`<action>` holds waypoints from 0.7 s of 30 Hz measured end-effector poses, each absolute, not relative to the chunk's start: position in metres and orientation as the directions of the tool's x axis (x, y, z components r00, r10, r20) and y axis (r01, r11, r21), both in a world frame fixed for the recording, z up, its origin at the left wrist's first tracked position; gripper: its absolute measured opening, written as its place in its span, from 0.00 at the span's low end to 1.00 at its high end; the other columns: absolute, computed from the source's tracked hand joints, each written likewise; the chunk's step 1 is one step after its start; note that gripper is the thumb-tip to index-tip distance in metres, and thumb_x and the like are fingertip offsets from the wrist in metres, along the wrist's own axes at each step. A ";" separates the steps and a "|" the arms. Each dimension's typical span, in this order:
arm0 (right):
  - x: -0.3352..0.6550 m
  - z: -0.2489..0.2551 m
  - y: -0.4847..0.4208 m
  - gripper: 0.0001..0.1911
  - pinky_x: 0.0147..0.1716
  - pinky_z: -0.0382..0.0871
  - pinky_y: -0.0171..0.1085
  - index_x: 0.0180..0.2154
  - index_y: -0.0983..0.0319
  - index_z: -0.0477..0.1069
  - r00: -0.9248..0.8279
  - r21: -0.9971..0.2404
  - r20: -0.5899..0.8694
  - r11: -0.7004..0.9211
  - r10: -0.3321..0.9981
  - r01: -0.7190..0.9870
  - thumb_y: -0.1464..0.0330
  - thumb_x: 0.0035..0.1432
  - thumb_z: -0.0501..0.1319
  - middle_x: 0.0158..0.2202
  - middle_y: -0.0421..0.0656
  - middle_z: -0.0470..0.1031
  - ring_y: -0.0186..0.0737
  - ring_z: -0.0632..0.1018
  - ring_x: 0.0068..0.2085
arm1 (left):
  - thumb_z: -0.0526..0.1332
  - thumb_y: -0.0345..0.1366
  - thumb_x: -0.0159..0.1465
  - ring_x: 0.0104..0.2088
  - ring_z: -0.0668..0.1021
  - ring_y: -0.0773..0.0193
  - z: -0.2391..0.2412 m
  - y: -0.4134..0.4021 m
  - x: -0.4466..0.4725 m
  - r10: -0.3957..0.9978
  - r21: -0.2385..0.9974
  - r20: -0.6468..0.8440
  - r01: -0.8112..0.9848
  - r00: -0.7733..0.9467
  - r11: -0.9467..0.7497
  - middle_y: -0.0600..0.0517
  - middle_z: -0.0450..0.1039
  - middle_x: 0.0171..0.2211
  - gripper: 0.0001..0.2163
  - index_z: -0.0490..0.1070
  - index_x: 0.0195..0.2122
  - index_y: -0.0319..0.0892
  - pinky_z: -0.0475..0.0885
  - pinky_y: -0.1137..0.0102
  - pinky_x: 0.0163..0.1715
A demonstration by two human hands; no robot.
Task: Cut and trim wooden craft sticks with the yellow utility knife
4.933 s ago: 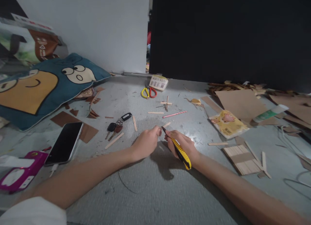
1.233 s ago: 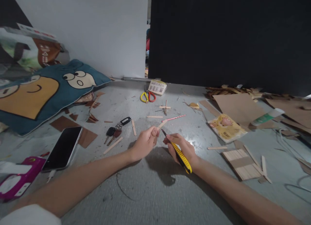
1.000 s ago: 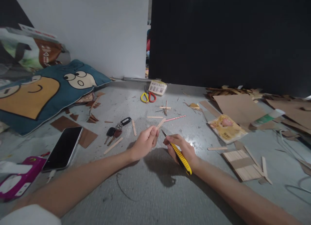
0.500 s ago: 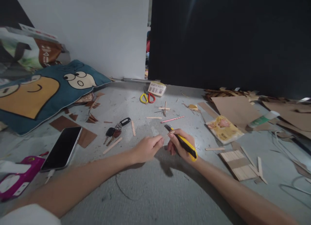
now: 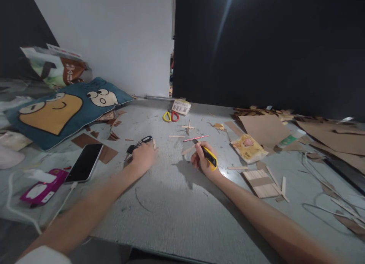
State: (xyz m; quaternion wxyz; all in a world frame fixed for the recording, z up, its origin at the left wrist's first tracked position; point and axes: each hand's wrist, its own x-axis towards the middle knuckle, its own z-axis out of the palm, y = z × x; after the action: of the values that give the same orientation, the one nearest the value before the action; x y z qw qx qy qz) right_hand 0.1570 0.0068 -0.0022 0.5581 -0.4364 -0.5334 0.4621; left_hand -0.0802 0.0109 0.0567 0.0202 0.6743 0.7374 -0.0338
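My right hand (image 5: 203, 158) grips a yellow and black utility knife (image 5: 210, 157), its blade end pointing up and left. A pale wooden stick (image 5: 187, 148), blurred, juts out leftward from the same fingers. My left hand (image 5: 143, 157) is over the table beside the bunch of keys (image 5: 139, 143), partly covering it. A short wooden stick (image 5: 154, 144) shows by that hand's fingertips; whether they touch it is unclear, and the fingers are mostly hidden and blurred. Beyond my hands lie a pink striped pencil (image 5: 196, 138), a loose stick (image 5: 176, 136) and a small stick cross (image 5: 188, 127).
Scissors (image 5: 171, 116) lie at the back. On the left are a phone (image 5: 84, 163), a magenta power strip (image 5: 45, 192) and a cushion (image 5: 71, 108). On the right are a bundle of sticks (image 5: 259, 183), a yellow packet (image 5: 249, 148), a glue stick (image 5: 291, 139) and cardboard (image 5: 265, 131).
My left hand has left my right hand and moved left to the keys. The right hand still holds the knife, now with a stick jutting from it. The view has shifted.
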 end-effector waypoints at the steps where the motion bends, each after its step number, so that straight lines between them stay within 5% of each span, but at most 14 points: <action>1: 0.157 -0.002 0.007 0.27 0.12 0.62 0.31 0.39 0.56 0.66 0.001 -0.979 0.196 0.196 0.981 -0.048 0.40 0.62 0.63 0.18 0.34 0.75 0.34 0.71 0.13 | 0.53 0.40 0.76 0.51 0.83 0.38 0.055 0.011 -0.083 0.992 -0.025 -0.086 0.995 -0.096 0.094 0.23 0.77 0.50 0.20 0.71 0.58 0.26 0.77 0.54 0.48; 6: 0.156 -0.003 0.006 0.27 0.12 0.61 0.30 0.39 0.56 0.66 -0.007 -0.980 0.193 0.193 0.981 -0.050 0.39 0.62 0.62 0.18 0.35 0.75 0.34 0.70 0.12 | 0.48 0.28 0.74 0.53 0.82 0.40 0.053 0.012 -0.090 0.988 -0.026 -0.113 0.994 -0.106 0.103 0.24 0.76 0.53 0.18 0.70 0.59 0.27 0.76 0.55 0.50; 15: 0.156 -0.006 0.008 0.27 0.12 0.61 0.29 0.39 0.56 0.66 -0.039 -0.982 0.185 0.183 0.982 -0.041 0.40 0.63 0.62 0.18 0.35 0.76 0.33 0.70 0.13 | 0.54 0.27 0.69 0.47 0.83 0.43 0.052 0.026 -0.105 0.987 0.079 -0.145 0.993 -0.076 0.088 0.26 0.79 0.44 0.15 0.77 0.50 0.30 0.76 0.57 0.45; 21: 0.157 -0.003 0.003 0.27 0.12 0.61 0.29 0.38 0.57 0.67 -0.067 -0.984 0.176 0.178 0.982 0.026 0.40 0.63 0.62 0.17 0.35 0.75 0.33 0.70 0.12 | 0.47 0.36 0.76 0.30 0.78 0.62 0.047 0.007 -0.075 0.983 0.363 -0.119 0.927 0.141 -0.089 0.48 0.73 0.28 0.17 0.73 0.35 0.41 0.71 0.71 0.32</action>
State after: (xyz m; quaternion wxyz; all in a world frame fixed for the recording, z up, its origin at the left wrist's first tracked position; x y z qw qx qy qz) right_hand 0.1570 0.0032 -0.0029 0.5183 -0.4451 -0.5661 0.4613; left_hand -0.0747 0.0069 0.0469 0.1787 0.7337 0.6509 0.0775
